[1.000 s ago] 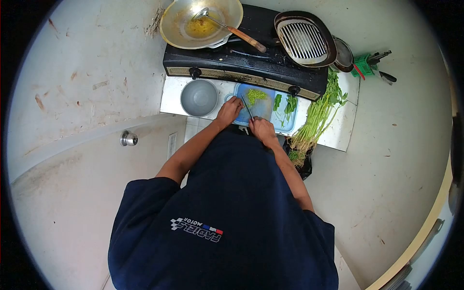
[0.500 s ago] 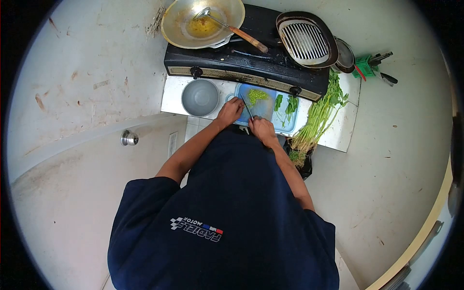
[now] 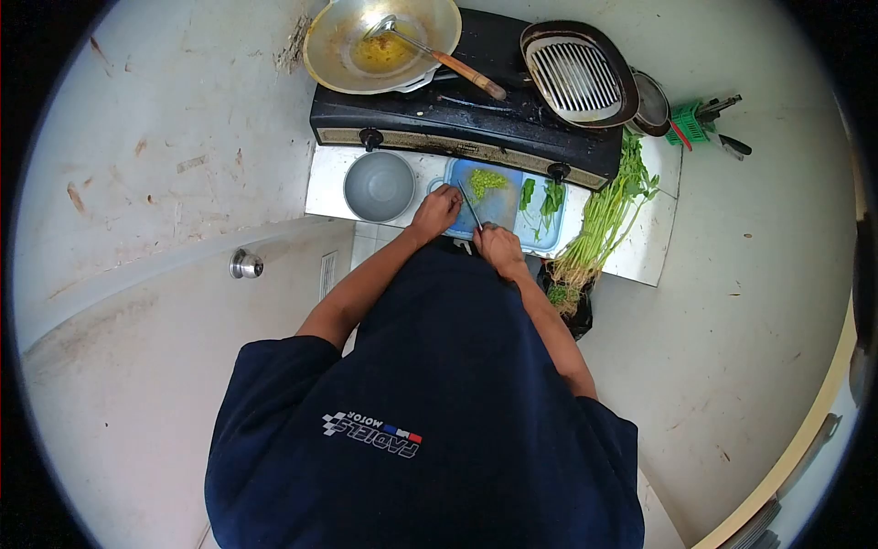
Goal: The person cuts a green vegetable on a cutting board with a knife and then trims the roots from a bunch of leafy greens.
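My right hand (image 3: 499, 248) is closed round the handle of a knife (image 3: 470, 206), its blade pointing away from me across a blue cutting board (image 3: 506, 234). Left of the blade, my left hand (image 3: 438, 212) rests at the board's edge with curled fingers. Whatever those fingers hold is hidden. A small pile of chopped green stalks (image 3: 487, 181) lies beyond the blade. On the board's right part are several loose green leaves (image 3: 551, 203).
A grey bowl (image 3: 380, 187) stands left of the board, and a bundle of leafy stalks with roots (image 3: 594, 224) lies to its right. Behind is a black stove (image 3: 476, 119) carrying a wok (image 3: 320, 50) with a ladle (image 3: 462, 71) and a grill pan (image 3: 578, 80). A green basket (image 3: 688, 126) holds utensils.
The knife blade has shifted very slightly over the board. Both hands stay in nearly the same place, and the pile looks the same.
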The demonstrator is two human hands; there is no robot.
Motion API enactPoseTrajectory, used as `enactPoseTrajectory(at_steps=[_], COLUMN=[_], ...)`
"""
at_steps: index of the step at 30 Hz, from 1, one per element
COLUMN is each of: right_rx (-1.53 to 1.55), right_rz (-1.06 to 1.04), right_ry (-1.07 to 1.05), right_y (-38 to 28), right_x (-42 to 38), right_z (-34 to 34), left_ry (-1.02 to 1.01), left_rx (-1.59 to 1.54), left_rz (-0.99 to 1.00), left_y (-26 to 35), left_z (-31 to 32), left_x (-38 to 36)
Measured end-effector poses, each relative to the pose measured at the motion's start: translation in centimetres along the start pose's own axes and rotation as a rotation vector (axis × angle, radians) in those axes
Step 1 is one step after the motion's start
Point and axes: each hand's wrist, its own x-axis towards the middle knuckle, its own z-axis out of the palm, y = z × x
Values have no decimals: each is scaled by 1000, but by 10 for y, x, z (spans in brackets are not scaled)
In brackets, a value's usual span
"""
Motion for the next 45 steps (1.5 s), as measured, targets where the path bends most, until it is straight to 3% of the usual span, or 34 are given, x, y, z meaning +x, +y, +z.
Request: enactPoseTrajectory(at_steps=[22,45], right_rx=[2,20], right_rz=[-37,25], right_ry=[46,-37], right_y=[-6,-6], right_x=[13,9], right_z=[-1,2], left_ry=[-22,-7], left_rx=[13,-43], left_rz=[-14,27], left_y=[-1,-3], left_z=[1,-1], left_x=[2,0])
